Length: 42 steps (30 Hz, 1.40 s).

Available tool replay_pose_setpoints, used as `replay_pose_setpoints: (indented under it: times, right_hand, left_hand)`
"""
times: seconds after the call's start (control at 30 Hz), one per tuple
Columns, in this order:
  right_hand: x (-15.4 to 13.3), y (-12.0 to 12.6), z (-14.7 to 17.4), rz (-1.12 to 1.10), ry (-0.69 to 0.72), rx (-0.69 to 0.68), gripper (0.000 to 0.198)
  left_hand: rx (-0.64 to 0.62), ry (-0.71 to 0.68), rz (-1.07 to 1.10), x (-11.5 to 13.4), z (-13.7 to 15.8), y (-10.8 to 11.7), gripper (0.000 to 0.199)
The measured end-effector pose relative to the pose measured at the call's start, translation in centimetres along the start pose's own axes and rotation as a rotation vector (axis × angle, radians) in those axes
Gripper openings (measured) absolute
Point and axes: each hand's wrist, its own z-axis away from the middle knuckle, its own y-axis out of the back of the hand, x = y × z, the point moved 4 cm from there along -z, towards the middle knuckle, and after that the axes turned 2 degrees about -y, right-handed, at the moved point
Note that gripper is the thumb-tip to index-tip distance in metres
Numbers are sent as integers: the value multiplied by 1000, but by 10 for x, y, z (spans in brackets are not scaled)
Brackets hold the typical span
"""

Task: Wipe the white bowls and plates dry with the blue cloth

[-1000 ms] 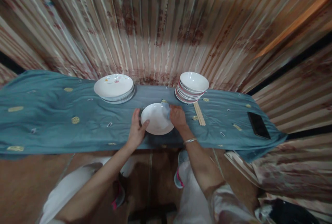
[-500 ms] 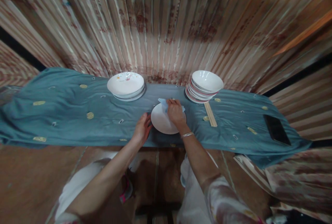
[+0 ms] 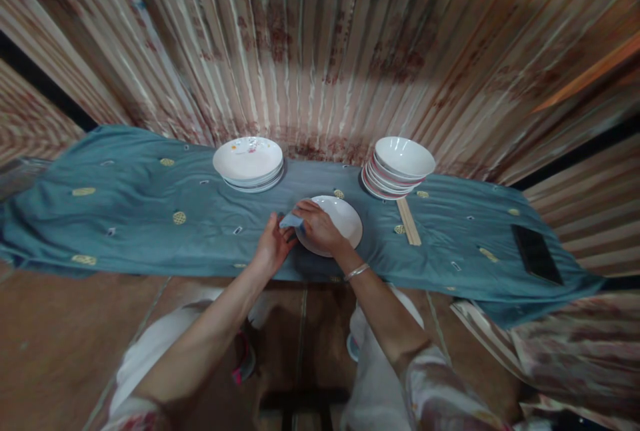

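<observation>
while our right hand [image 3: 320, 228] pinches the blue cloth [image 3: 290, 220], we seem partway through wiping the white dish [image 3: 346, 219]. our left hand [image 3: 273, 244] has its fingers apart.

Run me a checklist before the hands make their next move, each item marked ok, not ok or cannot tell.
1. Blue cloth in the right hand: ok.
2. Left hand touching the white dish: cannot tell.
3. Plate stack apart from the dish: ok.
4. Bowl stack apart from the dish: ok.
5. Wooden sticks apart from the bowl stack: cannot tell.
</observation>
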Motion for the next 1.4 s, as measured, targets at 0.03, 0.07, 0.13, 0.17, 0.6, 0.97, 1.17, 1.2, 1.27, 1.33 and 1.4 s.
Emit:
replay_pose_setpoints:
  times: [0.03,0.07,0.13,0.17,0.6,0.97,1.17,1.2,1.27,1.33,1.4]
  right_hand:
    - [-3,0,3,-23,7,-10,49]
    - [-5,0,6,-46,16,-19,50]
    - [-10,1,14,-90,39,-38,52]
    - [-11,1,19,-108,48,-47,52]
    - [-17,22,71,-203,7,-131,54]
    - [3,56,108,-220,-56,-85,50]
    - [42,79,118,-51,-241,54,43]
    - [49,83,120,-23,-297,89,41]
    - [63,90,123,-1,-431,137,39]
    - [74,94,125,-8,-549,153,35]
    - [80,95,125,-20,-626,151,29]
  left_hand:
    - [7,12,18,1,0,0,32]
    - [17,23,29,2,0,0,32]
    - [37,41,28,3,1,0,32]
    - [38,51,19,3,2,0,32]
    - [24,14,-51,1,-4,1,36]
    - [64,-21,-98,3,-3,-3,38]
    - [60,-69,-165,4,2,-7,12]
    - [50,-82,-173,3,2,-8,10]
    - [32,-104,-180,3,2,-7,10]
    - [17,-115,-179,1,0,-7,13]
    - [13,-124,-180,0,-2,-7,16]
